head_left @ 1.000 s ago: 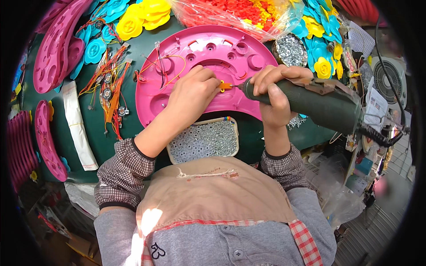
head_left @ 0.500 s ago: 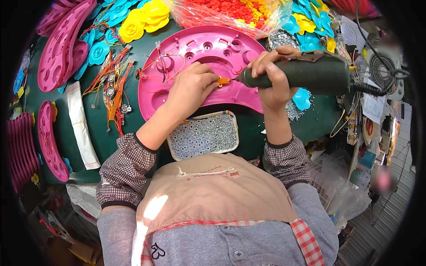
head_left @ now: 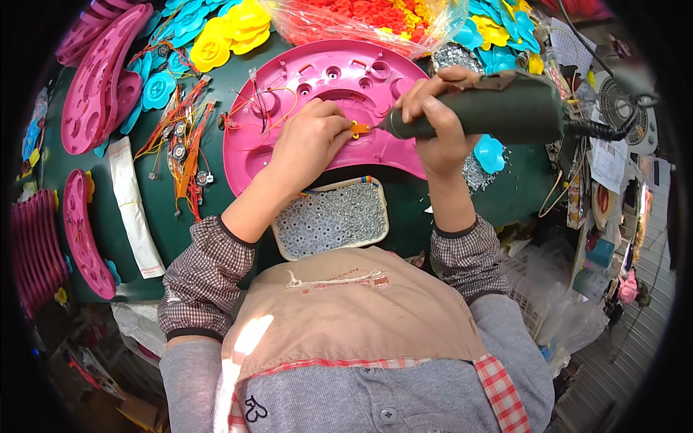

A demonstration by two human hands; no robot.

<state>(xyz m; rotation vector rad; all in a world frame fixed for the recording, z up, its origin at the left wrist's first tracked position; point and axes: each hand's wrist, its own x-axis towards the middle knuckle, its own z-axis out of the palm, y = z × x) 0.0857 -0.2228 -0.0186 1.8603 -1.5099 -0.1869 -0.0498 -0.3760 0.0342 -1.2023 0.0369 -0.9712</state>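
A large pink curved plastic shell (head_left: 249, 160) lies on the table with its hollow, post-studded side up. My left hand (head_left: 312, 141) rests over its middle, thumb and fingers pinched on the left end of a small orange strip (head_left: 360, 129). Wrapped in my right hand (head_left: 442, 126) is a dark green electric screwdriver (head_left: 505, 112), held nearly level. Its bit points left, at the right end of the strip; whether it touches a screw is too small to tell. Between the shell and my apron stands a shallow tray (head_left: 385, 232) of screws and small pale washers.
Wires with small round parts (head_left: 189, 151) lie left of the shell, beside a folded white strip (head_left: 136, 209). Pink shells (head_left: 101, 79) are stacked at the left. Behind are yellow flower pieces (head_left: 209, 52) and a bag of red pieces (head_left: 339, 25). A blue flower piece (head_left: 489, 154) lies at the right.
The view has shifted slightly. Both hands keep their grips, and the screwdriver's bit stays at the right end of the orange strip.
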